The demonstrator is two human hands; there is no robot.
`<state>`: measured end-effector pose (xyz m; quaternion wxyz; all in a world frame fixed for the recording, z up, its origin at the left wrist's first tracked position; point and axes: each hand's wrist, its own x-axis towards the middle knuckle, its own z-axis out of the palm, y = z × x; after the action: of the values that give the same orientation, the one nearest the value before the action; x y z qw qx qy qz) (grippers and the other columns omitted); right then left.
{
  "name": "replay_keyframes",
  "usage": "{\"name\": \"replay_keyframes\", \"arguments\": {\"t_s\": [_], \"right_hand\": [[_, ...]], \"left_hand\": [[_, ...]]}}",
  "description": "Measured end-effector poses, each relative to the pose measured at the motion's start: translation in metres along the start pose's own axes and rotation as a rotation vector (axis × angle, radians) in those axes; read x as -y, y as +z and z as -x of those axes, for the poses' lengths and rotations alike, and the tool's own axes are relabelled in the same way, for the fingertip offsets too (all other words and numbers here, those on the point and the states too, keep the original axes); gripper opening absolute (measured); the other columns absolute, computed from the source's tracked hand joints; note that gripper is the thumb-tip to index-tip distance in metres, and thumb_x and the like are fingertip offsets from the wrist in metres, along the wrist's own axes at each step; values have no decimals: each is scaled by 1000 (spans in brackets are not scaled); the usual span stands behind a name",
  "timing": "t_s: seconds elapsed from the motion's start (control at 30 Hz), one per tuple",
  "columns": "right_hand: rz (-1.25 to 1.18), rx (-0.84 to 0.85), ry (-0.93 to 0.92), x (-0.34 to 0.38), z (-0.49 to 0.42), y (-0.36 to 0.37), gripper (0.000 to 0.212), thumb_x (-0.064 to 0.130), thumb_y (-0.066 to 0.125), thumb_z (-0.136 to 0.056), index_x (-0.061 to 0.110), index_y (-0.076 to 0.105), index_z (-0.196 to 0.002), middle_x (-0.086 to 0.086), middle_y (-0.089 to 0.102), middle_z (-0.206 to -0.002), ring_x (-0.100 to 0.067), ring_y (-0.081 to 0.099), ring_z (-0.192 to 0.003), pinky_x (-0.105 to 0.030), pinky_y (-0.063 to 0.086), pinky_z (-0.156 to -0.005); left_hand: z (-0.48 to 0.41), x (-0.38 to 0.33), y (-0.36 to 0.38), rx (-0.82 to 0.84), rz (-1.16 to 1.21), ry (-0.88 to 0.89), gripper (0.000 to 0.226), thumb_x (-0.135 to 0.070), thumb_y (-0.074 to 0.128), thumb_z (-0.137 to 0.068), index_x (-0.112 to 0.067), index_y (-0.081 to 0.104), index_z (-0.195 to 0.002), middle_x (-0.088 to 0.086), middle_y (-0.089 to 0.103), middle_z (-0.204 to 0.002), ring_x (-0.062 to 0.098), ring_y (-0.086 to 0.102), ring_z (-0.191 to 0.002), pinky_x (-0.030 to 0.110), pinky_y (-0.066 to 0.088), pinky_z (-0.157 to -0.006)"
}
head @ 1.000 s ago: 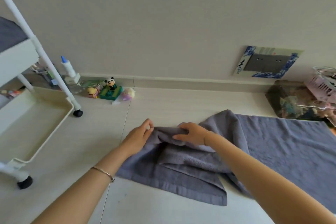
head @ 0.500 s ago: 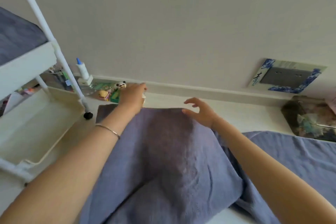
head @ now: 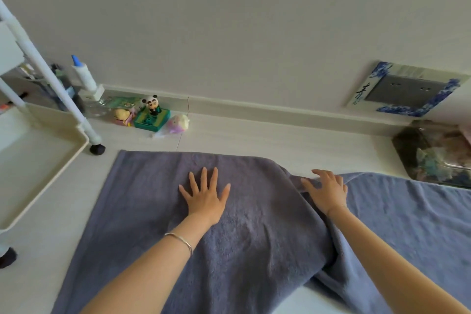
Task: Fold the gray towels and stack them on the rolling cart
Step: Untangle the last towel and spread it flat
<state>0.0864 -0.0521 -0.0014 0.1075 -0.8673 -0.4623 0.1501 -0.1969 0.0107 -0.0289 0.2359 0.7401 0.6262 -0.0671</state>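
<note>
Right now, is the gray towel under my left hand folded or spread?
Spread: the gray terry towel lies flat under the left hand.

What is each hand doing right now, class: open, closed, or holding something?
Left hand: open, flat on the gray towel.
Right hand: open, fingers spread at that towel's right edge.

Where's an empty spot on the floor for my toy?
Bare floor lies between the far edge of the gray towel and the baseboard, and between that towel and the cart. Around the panda figure it is crowded.

Left hand [head: 205, 199] lies flat, fingers spread; right hand [head: 327, 190] rests fingers extended.
</note>
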Motion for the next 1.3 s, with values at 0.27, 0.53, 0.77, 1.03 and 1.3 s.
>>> {"name": "replay_keyframes", "arguments": {"t_s": [0.27, 0.53, 0.77, 1.03, 1.3], "right_hand": [[-306, -27, -93, 11, -58, -40, 18, 28, 62, -89, 10, 63, -84, -11, 65, -85, -30, 60, -79, -34, 43, -73], [-180, -120, -87, -11, -24, 2, 40, 29, 47, -97, 16, 47, -135, -7, 34, -150, -27, 30, -138, -41, 20, -114], [-115, -62, 38, -90, 34, 22, 47, 35, 25, -102, 24, 29, -147, 1, 17, -157, -15, 7, -146, -38, 0, -119], [118, -28, -112, -150, 73, 17, 64, 64, 5, -85, 43, 9, -145, 18, 1, -154, -4, -3, -144, -29, -7, -117], [105, -4, -89, -122, 67, 8, 54, 45, 22, -98, 31, 12, -150, 6, 2, -159, -12, -4, -146, -38, -4, -119]], "left_hand": [[-22, 20, 3, -158, -157, -9, 74, -68, 2, -84, -34, -20, -146, 0, -18, -158, 37, -19, -142, 64, -8, -109], [-34, 23, -16, -265, -332, 24, 66, -55, 13, -97, -24, -14, -149, 7, -9, -159, 32, -9, -145, 60, 0, -114], [9, -48, 41, -168, -70, 154, 75, -70, -13, -81, -39, -9, -148, 2, -11, -159, 35, -15, -144, 62, -14, -108], [13, -25, 54, -280, -149, 247, 80, -77, -22, -72, -45, -5, -144, 0, 2, -160, 34, -5, -146, 62, -9, -109], [22, -27, 40, -148, -229, 249, 78, -71, -14, -76, -38, -16, -146, -1, -16, -158, 31, -16, -144, 58, -9, -114]]}}
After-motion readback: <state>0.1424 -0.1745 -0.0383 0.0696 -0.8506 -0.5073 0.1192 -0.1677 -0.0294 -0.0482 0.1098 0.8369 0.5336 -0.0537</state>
